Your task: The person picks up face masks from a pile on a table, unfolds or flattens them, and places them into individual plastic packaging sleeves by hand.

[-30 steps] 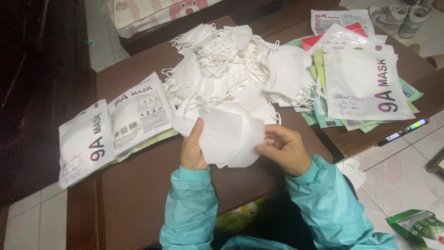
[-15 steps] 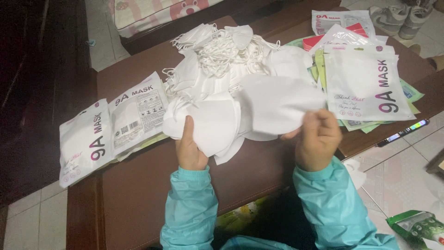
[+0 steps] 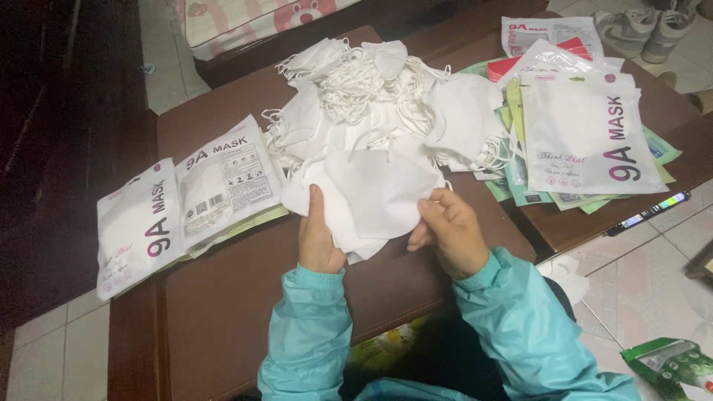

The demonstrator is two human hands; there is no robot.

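A dark brown table [image 3: 223, 312] carries everything. At its left edge lie two white mask packs [image 3: 186, 204], side by side and overlapping, with a pale green sheet just showing beneath them. A loose heap of white masks [image 3: 364, 104] with tangled ear loops fills the middle. To the right a fanned stack of packs [image 3: 587, 134] rests on green and yellow sheets, with a marker [image 3: 648, 214] near the table's right edge. Pale tiled floor [image 3: 639, 289] surrounds the table, and a green packet [image 3: 672, 365] lies on it.
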